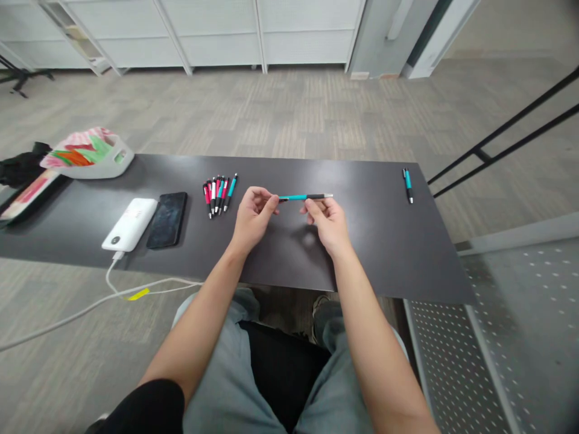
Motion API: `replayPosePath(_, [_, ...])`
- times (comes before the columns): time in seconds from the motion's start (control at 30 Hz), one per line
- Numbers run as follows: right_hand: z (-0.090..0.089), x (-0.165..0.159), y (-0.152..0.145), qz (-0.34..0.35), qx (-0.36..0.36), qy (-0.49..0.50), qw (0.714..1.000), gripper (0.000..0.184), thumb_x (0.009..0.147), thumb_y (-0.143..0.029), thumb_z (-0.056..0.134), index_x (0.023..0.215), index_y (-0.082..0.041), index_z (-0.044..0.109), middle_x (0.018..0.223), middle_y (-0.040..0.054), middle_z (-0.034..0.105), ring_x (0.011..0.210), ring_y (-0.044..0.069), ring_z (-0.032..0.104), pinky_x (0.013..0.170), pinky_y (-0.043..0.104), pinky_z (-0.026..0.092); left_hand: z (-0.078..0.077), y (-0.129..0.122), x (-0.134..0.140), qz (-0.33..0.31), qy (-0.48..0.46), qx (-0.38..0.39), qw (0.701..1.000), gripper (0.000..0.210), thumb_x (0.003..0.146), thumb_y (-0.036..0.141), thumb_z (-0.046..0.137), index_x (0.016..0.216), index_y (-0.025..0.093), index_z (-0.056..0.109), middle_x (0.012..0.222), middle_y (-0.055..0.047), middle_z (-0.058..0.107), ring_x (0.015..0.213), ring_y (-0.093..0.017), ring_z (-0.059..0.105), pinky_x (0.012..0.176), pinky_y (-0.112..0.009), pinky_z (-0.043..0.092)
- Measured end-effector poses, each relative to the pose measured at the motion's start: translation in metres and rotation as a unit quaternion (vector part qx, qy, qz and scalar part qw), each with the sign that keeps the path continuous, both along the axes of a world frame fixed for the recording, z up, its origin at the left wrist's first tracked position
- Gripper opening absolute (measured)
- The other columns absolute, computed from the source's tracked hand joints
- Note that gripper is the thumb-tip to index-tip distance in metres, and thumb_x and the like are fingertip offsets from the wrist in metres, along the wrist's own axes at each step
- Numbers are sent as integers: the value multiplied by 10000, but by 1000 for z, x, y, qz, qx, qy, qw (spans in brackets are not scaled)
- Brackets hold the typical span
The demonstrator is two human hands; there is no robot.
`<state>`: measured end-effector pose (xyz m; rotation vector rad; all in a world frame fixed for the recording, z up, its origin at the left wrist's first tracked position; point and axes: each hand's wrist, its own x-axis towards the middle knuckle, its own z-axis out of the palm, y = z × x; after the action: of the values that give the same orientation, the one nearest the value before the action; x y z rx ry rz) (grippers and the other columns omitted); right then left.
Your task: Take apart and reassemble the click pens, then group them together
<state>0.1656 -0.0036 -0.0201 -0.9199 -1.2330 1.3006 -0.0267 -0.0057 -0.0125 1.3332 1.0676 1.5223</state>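
A teal pen (296, 198) with a black grip and a silver tip lies level between my two hands, above the dark table. My left hand (256, 212) pinches its clip end between thumb and fingers. My right hand (326, 221) holds the black grip near the tip, which points right. Left of my hands, a bunch of several pens (218, 196) in red, teal and white with black parts lies on the table. One more teal pen (408, 185) lies alone near the right end, its tip towards me.
On the dark table (289, 259), a white power bank (130, 224) with a cable (108, 274) lies beside a black phone (167, 220). A white basket (104, 164) holding colourful packaging stands at the far left. A perforated metal panel (456, 355) is at the right.
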Motion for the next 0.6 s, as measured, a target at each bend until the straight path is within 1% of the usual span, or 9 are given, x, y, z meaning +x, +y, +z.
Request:
replayPosePath(0.07, [-2, 0, 3, -25, 2, 27, 999, 293, 937, -520, 741, 981, -247, 643, 877, -6, 709, 639, 124, 551, 628, 274, 460, -5, -7, 4, -67, 11, -33, 997, 345, 892, 399, 836, 995, 213, 564, 911, -20, 729, 739, -137, 673, 705, -249, 511])
replayPosePath(0.13, [-3, -1, 4, -24, -6, 30, 999, 300, 923, -521, 758, 984, -254, 636, 880, -13, 701, 656, 126, 563, 634, 270, 469, -7, -12, 8, -109, 45, -48, 992, 323, 895, 384, 832, 1048, 219, 599, 910, -17, 725, 793, -160, 681, 715, -259, 495])
replayPosePath(0.2, [-1, -4, 3, -13, -12, 13, 1000, 307, 916, -528, 764, 999, -256, 649, 903, -6, 700, 738, 144, 608, 686, 278, 498, -6, -15, 10, -133, 90, -38, 986, 297, 904, 377, 822, 1069, 224, 628, 927, -20, 732, 823, -173, 685, 710, -267, 477])
replayPosePath(0.27, [3, -6, 0, -6, -7, -13, 1000, 302, 931, -538, 743, 1000, -254, 667, 949, 11, 700, 865, 171, 644, 776, 295, 520, -4, -16, 10, -153, 148, -20, 977, 275, 912, 385, 815, 1068, 226, 654, 955, -28, 744, 843, -180, 687, 704, -276, 463])
replayPosePath(0.33, [9, -7, -4, -7, -5, -25, 1000, 306, 959, -557, 701, 986, -258, 646, 936, 13, 686, 901, 184, 642, 822, 312, 520, -1, -14, 8, -149, 179, -14, 973, 298, 925, 421, 799, 1105, 225, 665, 1002, -41, 743, 877, -186, 685, 709, -284, 459])
replayPosePath(0.4, [16, -9, -8, 12, -16, -20, 1000, 315, 994, -580, 639, 988, -267, 605, 810, -10, 631, 782, 176, 599, 774, 315, 504, 0, -10, 4, -113, 141, -19, 983, 343, 969, 481, 738, 1190, 229, 664, 1091, -59, 718, 929, -186, 678, 735, -286, 474])
replayPosePath(0.47, [21, -11, -13, 63, -35, -19, 997, 322, 1014, -592, 597, 997, -270, 601, 686, -38, 521, 644, 163, 493, 679, 307, 453, 0, -6, 1, -80, 58, -11, 995, 376, 1027, 532, 635, 1274, 251, 673, 1168, -69, 686, 1004, -186, 668, 775, -283, 497])
replayPosePath(0.53, [25, -16, -18, 113, -60, -24, 991, 337, 1013, -596, 598, 976, -263, 626, 647, -47, 428, 588, 155, 389, 615, 305, 389, -1, -2, -1, -79, -19, 3, 997, 392, 1065, 549, 554, 1317, 287, 699, 1211, -70, 684, 1088, -193, 657, 829, -284, 518])
replayPosePath(0.6, [29, -21, -22, 136, -90, -14, 987, 347, 1003, -594, 616, 937, -255, 641, 650, -45, 377, 577, 153, 324, 584, 309, 337, 0, 0, 0, -95, -75, 5, 993, 368, 1068, 539, 555, 1270, 300, 748, 1176, -66, 710, 1102, -196, 659, 856, -282, 533])
